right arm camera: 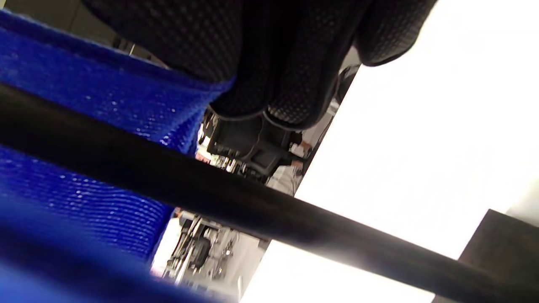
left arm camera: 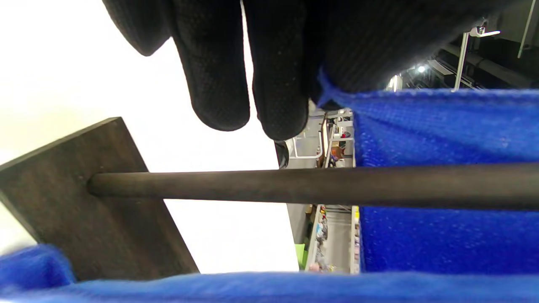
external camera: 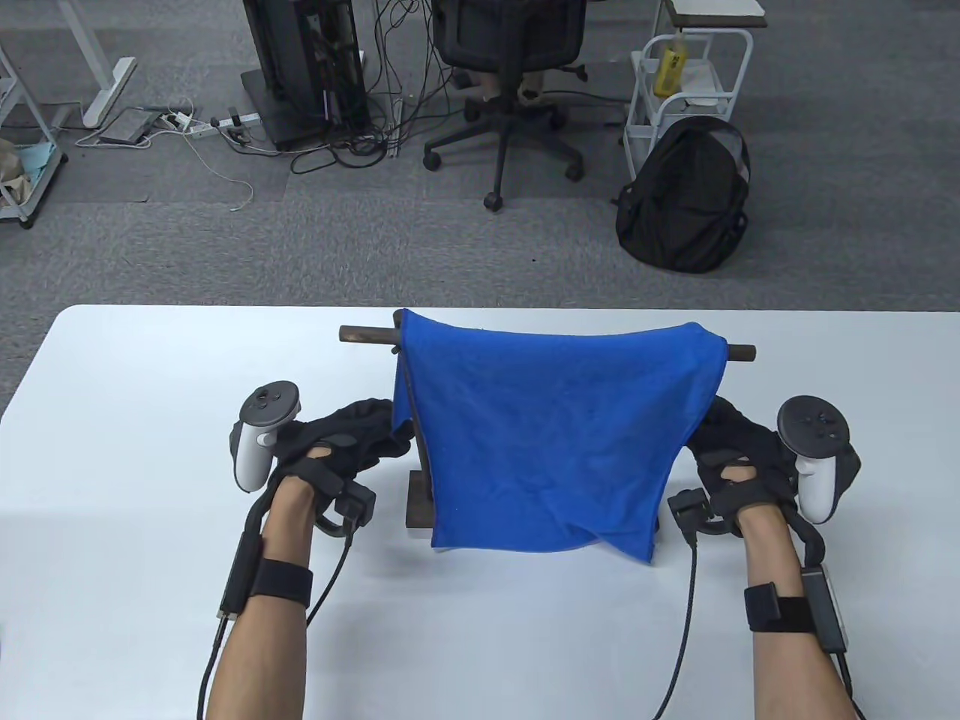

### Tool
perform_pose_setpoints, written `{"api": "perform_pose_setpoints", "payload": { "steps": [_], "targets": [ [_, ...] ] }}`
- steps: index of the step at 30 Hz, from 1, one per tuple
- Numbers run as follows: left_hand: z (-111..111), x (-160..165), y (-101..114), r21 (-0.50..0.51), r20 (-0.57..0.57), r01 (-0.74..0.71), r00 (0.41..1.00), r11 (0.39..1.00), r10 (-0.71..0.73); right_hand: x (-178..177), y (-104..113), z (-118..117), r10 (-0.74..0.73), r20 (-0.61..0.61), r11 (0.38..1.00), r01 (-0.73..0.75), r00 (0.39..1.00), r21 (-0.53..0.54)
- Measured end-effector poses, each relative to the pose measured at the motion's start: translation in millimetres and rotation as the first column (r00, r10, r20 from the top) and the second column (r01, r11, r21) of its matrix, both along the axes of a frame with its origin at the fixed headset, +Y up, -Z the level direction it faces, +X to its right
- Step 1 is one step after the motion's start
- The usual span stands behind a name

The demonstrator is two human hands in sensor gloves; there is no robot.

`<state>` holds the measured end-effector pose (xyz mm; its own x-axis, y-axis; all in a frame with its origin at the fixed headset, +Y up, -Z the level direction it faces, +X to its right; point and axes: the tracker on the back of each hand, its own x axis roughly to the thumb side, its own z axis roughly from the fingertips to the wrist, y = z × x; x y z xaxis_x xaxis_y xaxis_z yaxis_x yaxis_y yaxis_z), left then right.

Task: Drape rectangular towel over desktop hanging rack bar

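My left hand pinches the towel at its left edge, and my right hand pinches its right edge, both just below the rack bar. The towel already hangs over that bar, front flap reaching the base. I'd tug both edges down evenly so the crooked lower hem levels, then let go gently.

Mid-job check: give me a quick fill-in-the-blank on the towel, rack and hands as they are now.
1. The towel draped over the rack bar is ____ in color.
2. The rack stands on a ____ table.
3. The left hand pinches the towel's ____ edge in the table view.
4. On the floor beyond the right hand sits a black ____.

Missing words: blue; white; left; backpack
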<state>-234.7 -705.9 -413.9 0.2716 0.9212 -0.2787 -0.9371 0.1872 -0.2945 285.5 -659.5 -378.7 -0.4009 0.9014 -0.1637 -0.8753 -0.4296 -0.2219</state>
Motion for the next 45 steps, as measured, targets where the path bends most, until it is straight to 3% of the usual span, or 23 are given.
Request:
{"api": "perform_pose_setpoints", "payload": {
  "steps": [3, 7, 10, 18, 31, 39, 45],
  "targets": [
    [8, 5, -8, 0.023, -0.037, 0.033, 0.999, 0.999, -0.032, -1, -8, 1, -0.005, 0.046, 1.0, 0.005, 0.999, -0.001],
    [21, 14, -19, 0.075, -0.154, -0.047, 0.986, 0.996, 0.058, -2, -8, 2, 0.031, 0.06, 0.999, -0.032, 0.998, 0.012],
    [26, 14, -28, 0.094, -0.173, -0.074, 0.981, 0.993, 0.09, -6, -7, 2, 0.052, 0.063, 0.998, -0.054, 0.997, 0.026],
    [29, 6, -32, 0.101, -0.193, 0.054, 0.981, 0.993, -0.033, -13, -8, 1, 0.086, 0.044, 0.995, -0.088, 0.995, 0.042],
    [28, 5, -41, 0.089, -0.189, 0.044, 0.982, 0.995, -0.026, -16, -10, 2, 0.175, 0.052, 0.983, -0.177, 0.983, 0.044],
    [28, 4, -44, 0.079, -0.197, 0.068, 0.979, 0.995, -0.052, -16, -23, -1, 0.204, 0.04, 0.979, -0.205, 0.978, 0.004],
    [29, 6, -44, 0.065, -0.209, 0.199, 0.961, 0.978, -0.182, -15, -22, -1, 0.205, 0.028, 0.979, -0.205, 0.978, 0.003]
  ]
}}
